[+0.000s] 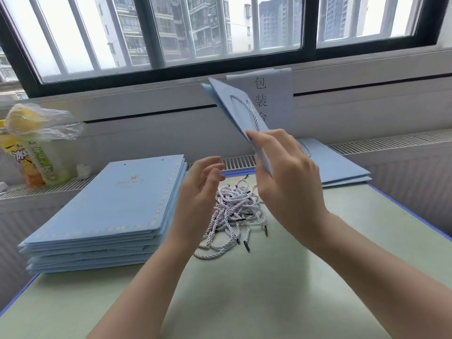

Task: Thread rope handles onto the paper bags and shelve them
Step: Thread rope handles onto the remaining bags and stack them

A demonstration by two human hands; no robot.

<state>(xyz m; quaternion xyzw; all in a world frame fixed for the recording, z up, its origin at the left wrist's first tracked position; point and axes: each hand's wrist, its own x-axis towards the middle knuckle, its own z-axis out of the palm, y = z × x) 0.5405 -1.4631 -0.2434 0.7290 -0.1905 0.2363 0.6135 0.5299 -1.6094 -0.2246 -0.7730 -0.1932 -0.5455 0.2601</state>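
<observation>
Plastic-wrapped yellow drink bottle (36, 152) sat way off on the left, up on the radiator ledge under the window (156, 33). Next to it, on the left side of the pale green counter (244, 302), was a thick stack of flat blue paper bags (107, 211) with gold trim and two punched holes along the far edge, no handles in them.

Left hand (198, 189) was raised over the counter with fingers loosely bent and spread, not gripping anything as far as I could see. Right behind and below it lay a messy pile of white twisted rope handles (234, 214) with black tips, roughly mid-counter.

Right hand (281, 172) was lifted higher, pinching the lower corner of one blue bag (234, 108) between thumb and fingers. That bag was tilted up in the air toward the window, and a rope handle (254, 113) looped across its face, so it looked threaded. Behind it a white paper sign (274, 94) with printed characters hung from the sill.

Further right, a small stack of finished bags (337, 167) lay flat at the counter's far edge, beside the vent grille (391, 143).
</observation>
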